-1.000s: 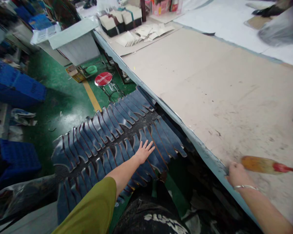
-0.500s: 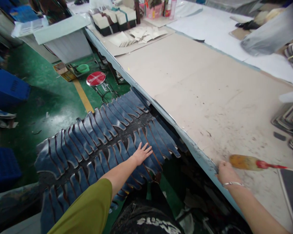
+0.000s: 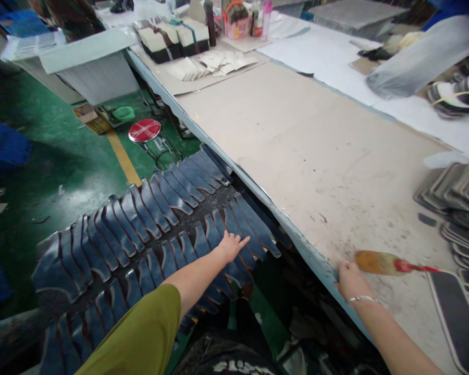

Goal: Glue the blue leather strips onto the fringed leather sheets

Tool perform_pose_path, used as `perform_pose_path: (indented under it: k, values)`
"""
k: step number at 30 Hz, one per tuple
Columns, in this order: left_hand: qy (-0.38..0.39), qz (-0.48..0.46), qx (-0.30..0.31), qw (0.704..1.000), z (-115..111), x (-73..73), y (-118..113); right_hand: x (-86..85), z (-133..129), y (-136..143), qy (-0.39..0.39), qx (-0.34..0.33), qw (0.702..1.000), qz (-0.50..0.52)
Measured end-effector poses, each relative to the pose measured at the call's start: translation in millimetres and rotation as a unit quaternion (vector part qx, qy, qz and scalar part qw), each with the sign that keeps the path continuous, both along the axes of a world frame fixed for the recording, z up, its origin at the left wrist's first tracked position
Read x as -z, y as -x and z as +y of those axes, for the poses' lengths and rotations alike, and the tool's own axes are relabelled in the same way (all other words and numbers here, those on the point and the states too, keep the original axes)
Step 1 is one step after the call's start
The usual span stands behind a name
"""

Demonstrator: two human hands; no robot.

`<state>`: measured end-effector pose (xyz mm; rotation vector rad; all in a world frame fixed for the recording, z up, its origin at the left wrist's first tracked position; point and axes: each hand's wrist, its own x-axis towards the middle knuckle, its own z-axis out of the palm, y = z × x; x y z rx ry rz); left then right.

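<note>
My left hand [image 3: 232,247] is over the near row of blue leather-like cut pieces [image 3: 146,205], thumb stretched out to the side and fingers partly bent. Whether it touches a piece is unclear. The pieces overlap in rows on a dark board [image 3: 140,252] beside the table. At the table's edge, my right hand [image 3: 354,281] rests with its fingers curled; what they hold, if anything, is hidden. Right beside it lies a bottle of amber liquid [image 3: 379,262] with a red nozzle, on the table [image 3: 273,135].
Stacks of dark, pale-edged pieces [image 3: 453,190] stand at the table's right. A dark flat panel [image 3: 455,317] lies near my right forearm. Farther off are white cards [image 3: 195,67], a pink basket [image 3: 236,26] and a red stool [image 3: 144,130]. Another person [image 3: 68,18] is at the far left.
My left hand's fingers have gone from spread to partly bent, over the same row of pieces. My right hand stays at the table edge. The whole view has shifted slightly.
</note>
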<state>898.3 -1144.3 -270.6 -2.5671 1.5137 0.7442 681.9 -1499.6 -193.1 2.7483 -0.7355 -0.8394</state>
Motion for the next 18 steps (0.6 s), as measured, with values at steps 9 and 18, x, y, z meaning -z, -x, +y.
perform_pose_path:
  k: [9, 18]
  values:
    - [-0.048, -0.004, -0.082, 0.995, -44.4, 0.8, -2.5, 11.2, -12.7, 7.0, -0.005, -0.012, 1.000, -0.009]
    - [-0.037, 0.018, -0.135, 0.990, -46.3, 2.4, -3.3, 5.8, -16.0, 6.6, -0.019, -0.078, 0.997, -0.024]
